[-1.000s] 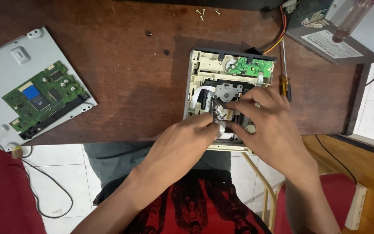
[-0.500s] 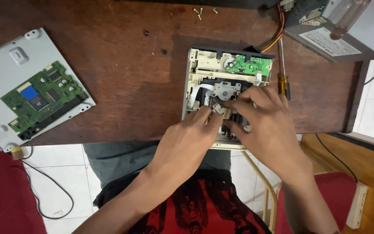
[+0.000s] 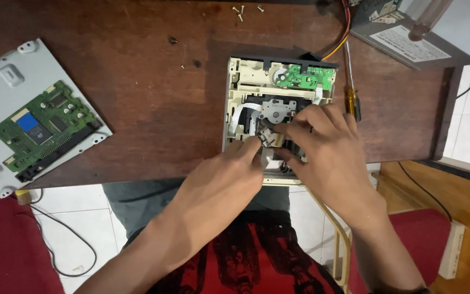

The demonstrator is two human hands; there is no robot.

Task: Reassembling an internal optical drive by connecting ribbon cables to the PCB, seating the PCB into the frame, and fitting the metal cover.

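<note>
An opened disc drive (image 3: 240,87) with a cream plastic frame lies at the near edge of the brown wooden table (image 3: 148,109). A small green circuit board (image 3: 307,77) sits at its far end, a grey motor hub (image 3: 276,110) in the middle. My left hand (image 3: 221,182) and my right hand (image 3: 327,155) meet over the drive's near half. The fingertips of both pinch a small dark metal part (image 3: 267,136) of the mechanism. The hands hide the near end of the drive.
A grey metal cover (image 3: 6,76) with a large green circuit board (image 3: 42,128) lies at the table's left. A yellow-handled screwdriver (image 3: 351,81) rests right of the drive. Loose screws (image 3: 240,11) lie at the far edge. A grey power supply box (image 3: 420,38) stands far right.
Both hands stay on the drive's mechanism; the fingers have shifted slightly around the small metal part. The drive has not moved.
</note>
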